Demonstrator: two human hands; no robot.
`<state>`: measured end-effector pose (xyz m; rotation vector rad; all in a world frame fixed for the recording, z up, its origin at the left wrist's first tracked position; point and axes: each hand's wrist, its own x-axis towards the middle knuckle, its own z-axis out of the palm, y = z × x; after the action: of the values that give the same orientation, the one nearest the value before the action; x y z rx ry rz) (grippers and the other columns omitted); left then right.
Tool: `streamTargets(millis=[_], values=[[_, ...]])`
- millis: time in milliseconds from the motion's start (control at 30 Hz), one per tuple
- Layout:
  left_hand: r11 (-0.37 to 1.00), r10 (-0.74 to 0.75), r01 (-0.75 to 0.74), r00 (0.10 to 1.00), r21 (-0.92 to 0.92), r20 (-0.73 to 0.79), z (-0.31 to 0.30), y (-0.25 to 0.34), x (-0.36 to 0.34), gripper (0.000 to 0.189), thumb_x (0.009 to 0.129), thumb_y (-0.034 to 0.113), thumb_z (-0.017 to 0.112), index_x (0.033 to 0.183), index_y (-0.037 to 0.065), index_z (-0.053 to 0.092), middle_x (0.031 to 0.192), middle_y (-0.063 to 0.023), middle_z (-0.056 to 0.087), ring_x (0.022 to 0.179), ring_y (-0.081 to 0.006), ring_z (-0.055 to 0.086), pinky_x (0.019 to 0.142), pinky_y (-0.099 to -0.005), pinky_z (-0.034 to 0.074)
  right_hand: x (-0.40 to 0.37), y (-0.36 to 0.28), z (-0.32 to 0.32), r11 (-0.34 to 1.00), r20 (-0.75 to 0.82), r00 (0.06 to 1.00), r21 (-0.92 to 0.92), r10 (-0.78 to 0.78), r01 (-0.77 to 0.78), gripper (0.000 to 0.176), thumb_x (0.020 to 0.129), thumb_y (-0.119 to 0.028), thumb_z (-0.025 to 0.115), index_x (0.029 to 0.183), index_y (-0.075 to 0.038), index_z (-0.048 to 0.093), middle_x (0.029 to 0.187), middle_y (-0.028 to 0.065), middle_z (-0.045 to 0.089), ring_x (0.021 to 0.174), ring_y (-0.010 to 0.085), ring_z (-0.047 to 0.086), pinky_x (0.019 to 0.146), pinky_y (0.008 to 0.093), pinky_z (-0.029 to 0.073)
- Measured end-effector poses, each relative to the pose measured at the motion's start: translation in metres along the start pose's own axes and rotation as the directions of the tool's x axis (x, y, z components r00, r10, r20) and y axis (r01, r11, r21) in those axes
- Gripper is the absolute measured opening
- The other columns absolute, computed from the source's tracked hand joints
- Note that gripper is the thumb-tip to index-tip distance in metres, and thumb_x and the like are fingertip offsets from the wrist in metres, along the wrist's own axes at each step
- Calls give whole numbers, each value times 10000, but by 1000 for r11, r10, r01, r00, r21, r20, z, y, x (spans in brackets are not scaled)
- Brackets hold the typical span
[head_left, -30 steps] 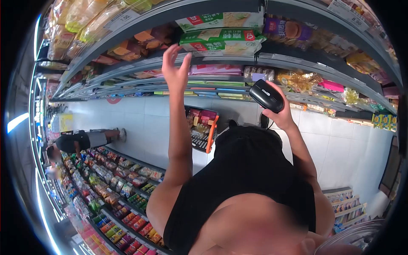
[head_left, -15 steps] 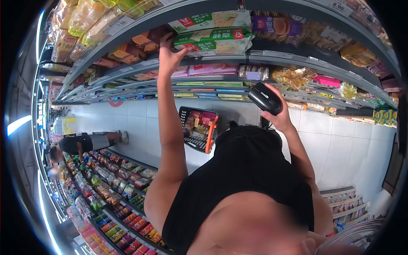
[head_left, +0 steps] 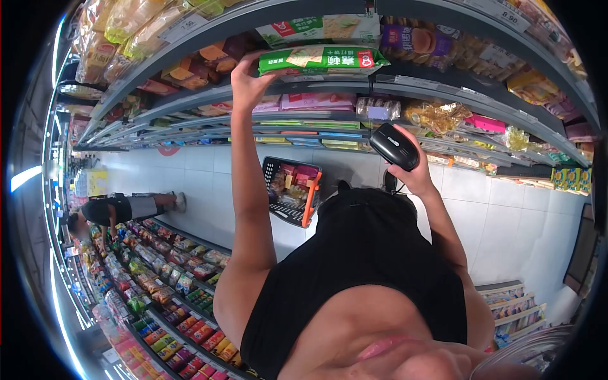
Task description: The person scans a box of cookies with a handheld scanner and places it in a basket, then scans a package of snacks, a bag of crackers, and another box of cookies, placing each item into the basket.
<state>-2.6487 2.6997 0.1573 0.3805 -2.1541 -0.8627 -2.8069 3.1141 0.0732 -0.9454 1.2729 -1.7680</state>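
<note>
My left hand (head_left: 249, 83) is closed on the left end of a green pack of crackers (head_left: 322, 59), thumb underneath. The pack lies lengthwise at the shelf's front edge, its narrow printed side facing up toward me. Just behind it on the same shelf sits another green and white cracker pack (head_left: 316, 29). Lower and to the right, my right hand (head_left: 415, 168) is wrapped around a black rounded device that looks like a handheld scanner (head_left: 394, 147). The fingers hide its lower part.
Snack shelves (head_left: 443, 88) with price tags curve across the top. A black basket with an orange handle (head_left: 310, 199) holds packaged goods on the floor. At left, another person (head_left: 120, 212) stands by a lower snack display (head_left: 183, 278). A rack (head_left: 516, 310) stands at lower right.
The green cracker pack has turned in my left hand, so a different printed side shows. My left hand has shifted slightly left. My right hand has stayed nearly still.
</note>
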Motion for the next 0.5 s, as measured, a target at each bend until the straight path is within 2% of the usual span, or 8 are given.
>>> streamTargets(millis=[67,167,200,267,367,433,500], values=[[999,51,-51,998,13,-34,-3,6,0,492,771,-66,876,1213,-86,662,1145,-121,729,1052,-156,689,942,-310,574,1,-1,1,1000,0,1000,1,4,-4,946,832,-204,887,1586,14,360,1503,131,538,1381,187,518,1160,335,389],[988,33,-53,990,-143,-140,-6,21,-7,478,732,-26,905,1164,-29,701,1156,-107,714,1061,-188,699,938,-321,573,2,1,2,1000,-1,1000,-18,-5,5,941,833,-206,886,1586,7,364,1498,130,541,1332,176,553,1113,323,437],[993,86,-95,988,-67,-129,-10,32,-8,478,730,-78,880,1167,-28,693,1217,-118,686,1096,-209,692,932,-336,590,3,2,2,999,-8,1000,-37,-13,13,943,836,-249,886,1583,3,370,1458,127,566,1230,170,594,1038,322,481],[987,122,-138,977,-83,-176,-16,38,-13,486,730,-84,874,1176,-25,691,1235,-128,677,1119,-220,684,934,-343,591,3,2,3,997,-17,1000,-74,-25,24,951,843,-334,888,1577,-4,382,1377,120,616,1025,157,676,887,319,568],[981,127,-155,966,-114,-224,-25,43,-26,508,731,-95,866,1200,-22,684,1271,-142,656,1179,-243,658,979,-369,578,6,7,4,997,-41,998,-60,-47,44,941,844,-322,881,1576,-2,384,1359,124,624,993,159,675,879,320,563],[982,101,-139,960,-130,-262,-29,44,-36,517,730,-91,869,1207,-21,682,1271,-139,654,1190,-246,650,1007,-377,566,8,2,5,1000,-26,1000,-13,-3,3,932,837,-254,883,1581,-8,378,1363,106,617,1016,142,665,902,306,551],[979,74,-125,954,-162,-291,-33,45,-47,520,762,-66,863,1239,-33,659,1393,-189,617,1257,-263,628,1036,-389,549,9,-1,5,1000,-14,999,2,29,-29,930,832,-224,886,1581,-9,377,1359,100,618,1025,138,662,909,300,549]])
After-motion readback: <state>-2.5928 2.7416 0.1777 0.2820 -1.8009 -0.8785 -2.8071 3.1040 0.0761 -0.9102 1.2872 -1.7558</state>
